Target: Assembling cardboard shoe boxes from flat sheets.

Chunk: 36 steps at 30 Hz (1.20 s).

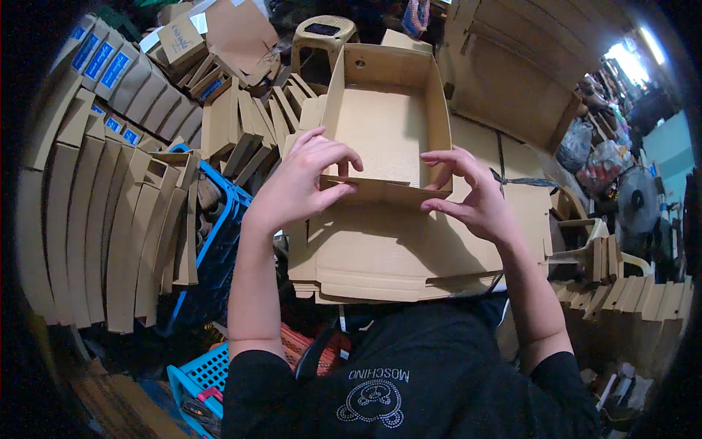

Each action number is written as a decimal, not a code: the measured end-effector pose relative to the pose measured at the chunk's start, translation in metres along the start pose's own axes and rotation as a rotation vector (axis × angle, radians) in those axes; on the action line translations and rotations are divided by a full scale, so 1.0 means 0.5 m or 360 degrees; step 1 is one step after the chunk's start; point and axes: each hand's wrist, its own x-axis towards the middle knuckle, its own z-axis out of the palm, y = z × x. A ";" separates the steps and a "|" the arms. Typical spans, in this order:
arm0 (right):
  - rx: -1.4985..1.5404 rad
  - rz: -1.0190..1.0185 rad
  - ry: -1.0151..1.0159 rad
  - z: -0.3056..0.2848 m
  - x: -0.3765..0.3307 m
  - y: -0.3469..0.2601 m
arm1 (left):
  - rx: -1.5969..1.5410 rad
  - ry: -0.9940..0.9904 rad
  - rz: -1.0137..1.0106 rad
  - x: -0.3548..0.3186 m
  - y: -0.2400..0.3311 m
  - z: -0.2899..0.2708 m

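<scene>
Half-formed cardboard box (384, 121) sits open-topped on a stack of flat cardboard blanks (387, 252), directly in front of the person's torso. Far wall and both side walls stand up; near wall is a low folded flap (384, 189).

Left hand (296, 183): at the box's near-left corner, grip closed on the flap, thumb under the edge, fingers (344, 155) curled over the top and touching the flap's inner face. Pinch looks tight on the cardboard.

Right hand (475, 197): at the box's near-right corner. Index and middle fingertips (430, 157) touch the top of the right side wall where it meets the flap; thumb sits just below on the outer face. Grip is partly closed, a loose pinch on that corner; can't tell how firmly.

Box is roughly level, long axis pointing away from the person. Round hole visible in the box's far wall.

Around the box:
- left of it: rows of folded flat cartons (110, 219) standing on edge, some with blue labels
- between those and the box: blue plastic crate (223, 234), more cardboard pieces inside it
- second blue crate (201, 377) lower, near the person's left elbow
- behind the box: beige plastic stool (322, 36) with a dark phone-like object on the seat
- right of the box: large brown cardboard sheets (512, 88), and folded cartons stacked low right (636, 307)
- far right of the box: floor fan (636, 197) and tied plastic bags (596, 157)
</scene>
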 end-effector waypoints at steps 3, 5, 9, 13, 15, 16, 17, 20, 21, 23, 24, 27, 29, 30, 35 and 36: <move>-0.0172 -0.0286 0.0220 0.013 -0.008 -0.012 | 0.0143 0.0205 0.0090 0.005 0.045 0.007; -0.0195 -0.0303 0.0394 0.024 -0.025 -0.016 | 0.0230 0.0359 0.0184 0.018 0.081 0.024; -0.0130 -0.0239 0.0860 0.055 -0.076 0.005 | -0.0096 0.0215 0.0252 0.055 0.129 0.064; 0.0046 -0.0223 0.0782 0.099 -0.125 0.005 | -0.0050 0.0091 0.0265 0.089 0.121 0.085; 0.0135 -0.0174 0.0796 0.117 -0.141 0.012 | -0.0495 -0.0341 -0.0224 0.113 0.130 0.077; 0.0153 -0.0194 0.0750 0.124 -0.147 0.015 | -0.0453 -0.0341 -0.0201 0.118 0.123 0.081; 0.0174 -0.0218 0.0699 0.130 -0.151 0.016 | -0.0444 -0.0388 -0.0193 0.119 0.119 0.081; -0.0068 -0.0298 0.0663 0.127 -0.152 0.014 | -0.0619 -0.0364 -0.0253 0.125 0.117 0.083; -0.0259 -0.0384 0.0608 0.126 -0.152 0.015 | -0.0614 -0.0399 -0.0248 0.128 0.121 0.083; -0.0405 -0.0371 0.0550 0.128 -0.153 0.016 | -0.0473 -0.0388 -0.0275 0.133 0.130 0.080; -0.0491 -0.0410 0.0546 0.128 -0.150 0.015 | -0.0453 -0.0397 -0.0284 0.133 0.129 0.082; -0.0668 -0.0436 0.0529 0.130 -0.147 0.009 | -0.0468 -0.0396 -0.0264 0.130 0.123 0.084; -0.0710 -0.0383 0.0468 0.131 -0.144 0.007 | -0.0472 -0.0401 -0.0287 0.129 0.124 0.082; -0.0709 -0.0380 0.0471 0.132 -0.143 0.008 | -0.0479 -0.0401 -0.0312 0.127 0.124 0.082; -0.0788 -0.0446 0.0478 0.134 -0.144 0.024 | -0.0571 -0.0405 -0.0339 0.125 0.125 0.079; -0.0789 -0.0445 0.0475 0.136 -0.142 0.027 | -0.0602 -0.0406 -0.0344 0.125 0.124 0.079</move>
